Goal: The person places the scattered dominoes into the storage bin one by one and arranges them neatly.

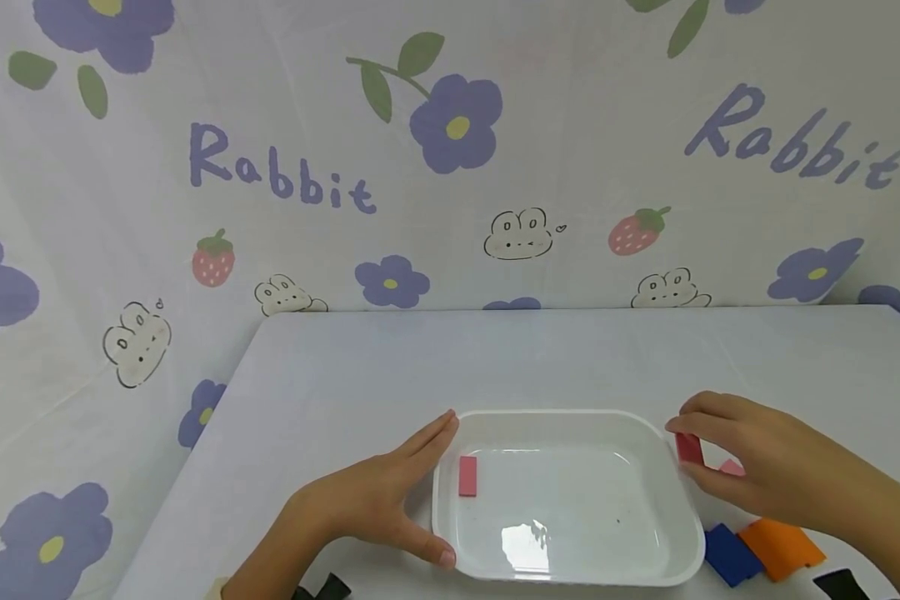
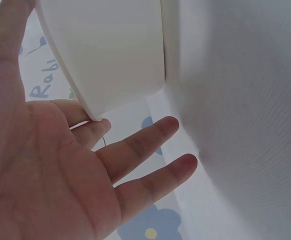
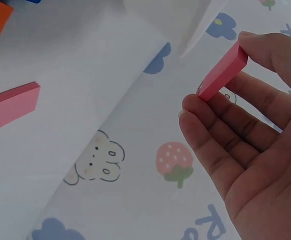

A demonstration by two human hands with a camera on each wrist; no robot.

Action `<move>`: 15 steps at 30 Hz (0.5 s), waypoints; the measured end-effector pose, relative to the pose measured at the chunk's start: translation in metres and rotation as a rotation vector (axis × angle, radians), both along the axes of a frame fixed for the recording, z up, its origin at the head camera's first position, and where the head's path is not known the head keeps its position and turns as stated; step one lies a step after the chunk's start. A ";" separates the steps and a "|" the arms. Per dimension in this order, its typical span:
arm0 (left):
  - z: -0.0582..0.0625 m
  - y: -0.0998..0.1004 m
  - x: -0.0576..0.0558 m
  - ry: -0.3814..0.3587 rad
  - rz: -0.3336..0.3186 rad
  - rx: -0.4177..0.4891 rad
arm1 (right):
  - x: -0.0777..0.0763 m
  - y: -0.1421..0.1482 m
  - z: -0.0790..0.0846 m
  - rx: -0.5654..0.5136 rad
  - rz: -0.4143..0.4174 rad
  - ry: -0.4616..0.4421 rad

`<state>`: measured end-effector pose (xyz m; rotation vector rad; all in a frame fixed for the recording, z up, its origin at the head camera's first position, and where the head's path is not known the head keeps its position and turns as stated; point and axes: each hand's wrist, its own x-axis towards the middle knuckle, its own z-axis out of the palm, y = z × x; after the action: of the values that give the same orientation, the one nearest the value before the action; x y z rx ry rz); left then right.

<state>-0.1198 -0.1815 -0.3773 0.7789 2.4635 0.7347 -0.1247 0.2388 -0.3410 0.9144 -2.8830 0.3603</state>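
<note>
A white rectangular tray [image 1: 570, 492] with rounded corners stands near the front of the table. One pink block [image 1: 468, 477] lies inside it by the left wall. My left hand [image 1: 371, 500] is spread along the tray's left side, its fingertips and thumb at the rim. From the left wrist, two fingers of that hand show at a rim corner while the others stretch out below. Just off the tray's right rim, my right hand [image 1: 757, 458] pinches a flat pink block [image 3: 224, 70] between thumb and fingertips, held above the table.
Another pink block [image 3: 13, 107] rests on the table under the right hand. To the tray's right lie a blue block [image 1: 731, 554], orange blocks [image 1: 780, 547] and a black piece [image 1: 840, 585]. More black pieces [image 1: 333, 587] are at the front left. A printed cloth [image 1: 285, 83] hangs behind.
</note>
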 end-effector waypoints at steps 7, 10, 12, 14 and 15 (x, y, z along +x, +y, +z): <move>0.001 0.000 0.001 -0.003 0.000 0.007 | -0.002 -0.008 0.005 -0.004 0.066 0.044; 0.002 0.000 0.001 -0.004 0.001 0.009 | -0.003 -0.013 0.007 0.002 0.088 0.057; 0.002 0.000 0.001 0.000 0.000 0.008 | -0.004 -0.016 0.007 0.004 0.107 0.070; 0.002 0.000 0.001 0.005 -0.004 0.007 | -0.004 -0.018 0.008 0.003 0.117 0.085; 0.001 0.000 0.001 0.008 -0.005 0.007 | -0.005 -0.019 0.008 0.001 0.121 0.083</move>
<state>-0.1193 -0.1819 -0.3761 0.7924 2.4661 0.7406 -0.1294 0.2193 -0.3326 1.0800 -2.7608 0.3221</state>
